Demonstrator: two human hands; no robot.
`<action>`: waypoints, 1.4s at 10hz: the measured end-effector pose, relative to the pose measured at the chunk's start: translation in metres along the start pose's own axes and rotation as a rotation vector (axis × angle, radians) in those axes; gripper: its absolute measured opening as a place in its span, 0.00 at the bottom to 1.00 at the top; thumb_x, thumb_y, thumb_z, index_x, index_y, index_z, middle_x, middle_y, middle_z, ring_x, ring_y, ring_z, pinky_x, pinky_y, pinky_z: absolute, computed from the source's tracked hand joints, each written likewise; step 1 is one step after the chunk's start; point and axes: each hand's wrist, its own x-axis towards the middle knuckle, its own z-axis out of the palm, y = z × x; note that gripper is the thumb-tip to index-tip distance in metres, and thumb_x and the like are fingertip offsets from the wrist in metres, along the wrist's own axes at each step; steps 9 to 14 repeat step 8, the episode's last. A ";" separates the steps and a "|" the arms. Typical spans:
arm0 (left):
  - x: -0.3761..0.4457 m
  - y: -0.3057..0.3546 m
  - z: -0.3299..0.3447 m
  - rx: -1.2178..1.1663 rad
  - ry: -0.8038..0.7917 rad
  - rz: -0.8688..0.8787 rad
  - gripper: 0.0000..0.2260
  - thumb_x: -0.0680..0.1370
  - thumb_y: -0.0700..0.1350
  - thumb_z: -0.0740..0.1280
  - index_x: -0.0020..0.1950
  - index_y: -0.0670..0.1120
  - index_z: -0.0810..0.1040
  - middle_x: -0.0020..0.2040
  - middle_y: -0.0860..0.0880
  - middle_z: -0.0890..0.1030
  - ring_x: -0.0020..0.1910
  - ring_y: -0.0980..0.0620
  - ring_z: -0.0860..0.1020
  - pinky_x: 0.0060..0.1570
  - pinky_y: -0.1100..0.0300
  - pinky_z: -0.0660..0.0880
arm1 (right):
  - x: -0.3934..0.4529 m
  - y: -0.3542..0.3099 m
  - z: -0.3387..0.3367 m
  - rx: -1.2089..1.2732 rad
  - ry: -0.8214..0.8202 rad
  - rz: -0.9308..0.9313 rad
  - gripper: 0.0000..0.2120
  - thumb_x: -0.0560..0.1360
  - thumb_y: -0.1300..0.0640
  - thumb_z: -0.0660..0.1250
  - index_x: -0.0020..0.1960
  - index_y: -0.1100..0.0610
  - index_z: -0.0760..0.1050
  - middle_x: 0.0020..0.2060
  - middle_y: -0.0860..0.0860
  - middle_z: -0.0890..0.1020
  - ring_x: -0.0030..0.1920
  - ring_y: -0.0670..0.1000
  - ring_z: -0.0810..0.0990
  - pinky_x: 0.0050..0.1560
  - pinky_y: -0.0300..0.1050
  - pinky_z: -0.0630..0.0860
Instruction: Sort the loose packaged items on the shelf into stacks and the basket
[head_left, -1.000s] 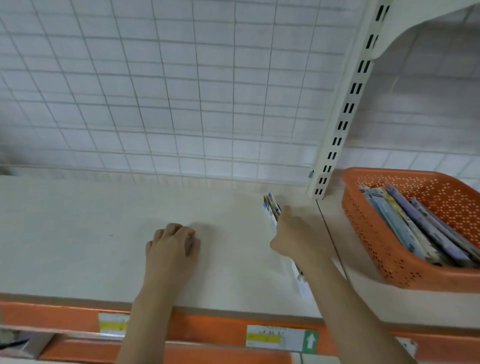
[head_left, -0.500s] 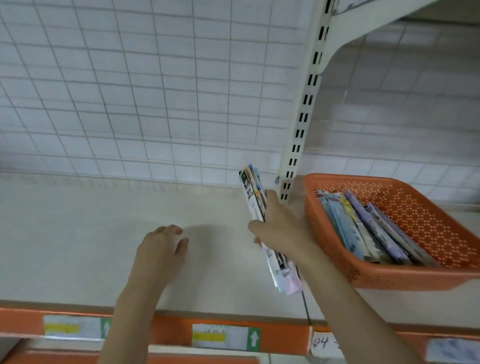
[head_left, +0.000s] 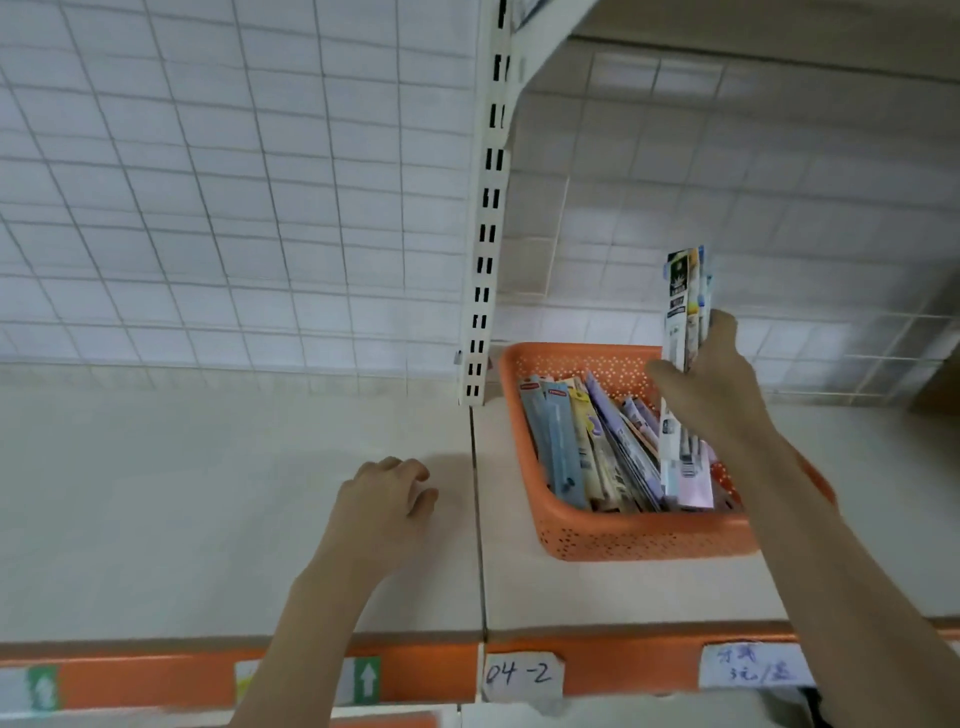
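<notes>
Right hand (head_left: 711, 395) fingers grip a bundle of packets (head_left: 684, 312) upright over the orange basket (head_left: 623, 535), which holds more packets. Left hand (head_left: 384, 499) rests on the shelf (head_left: 182, 493), fingers loosely curled.

The right hand (head_left: 711, 395) is raised, fingers curled in a grip; the left hand (head_left: 384, 501) lies lower (knuckles up, fingers loosely bent).

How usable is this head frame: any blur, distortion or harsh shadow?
Head view: wide-angle bend curves the wire grid and slotted upright; light is soft and even, with a faint shadow beside the left hand; print on the packets in the right hand is soft, unreadable.
</notes>
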 end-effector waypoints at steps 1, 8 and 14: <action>-0.004 0.001 0.007 0.041 0.054 0.011 0.13 0.79 0.49 0.60 0.60 0.47 0.76 0.58 0.50 0.78 0.58 0.47 0.74 0.57 0.55 0.70 | -0.005 0.018 0.003 0.000 -0.060 0.012 0.27 0.75 0.63 0.62 0.70 0.56 0.53 0.42 0.51 0.75 0.35 0.46 0.73 0.28 0.38 0.67; -0.015 -0.002 0.019 -0.007 0.146 -0.007 0.08 0.76 0.43 0.66 0.53 0.43 0.81 0.53 0.47 0.81 0.53 0.44 0.77 0.53 0.52 0.72 | -0.022 0.062 -0.029 -0.211 -0.068 -0.150 0.10 0.78 0.52 0.62 0.54 0.53 0.78 0.48 0.46 0.81 0.48 0.47 0.77 0.49 0.39 0.67; -0.015 -0.002 0.019 -0.007 0.146 -0.007 0.08 0.76 0.43 0.66 0.53 0.43 0.81 0.53 0.47 0.81 0.53 0.44 0.77 0.53 0.52 0.72 | -0.022 0.062 -0.029 -0.211 -0.068 -0.150 0.10 0.78 0.52 0.62 0.54 0.53 0.78 0.48 0.46 0.81 0.48 0.47 0.77 0.49 0.39 0.67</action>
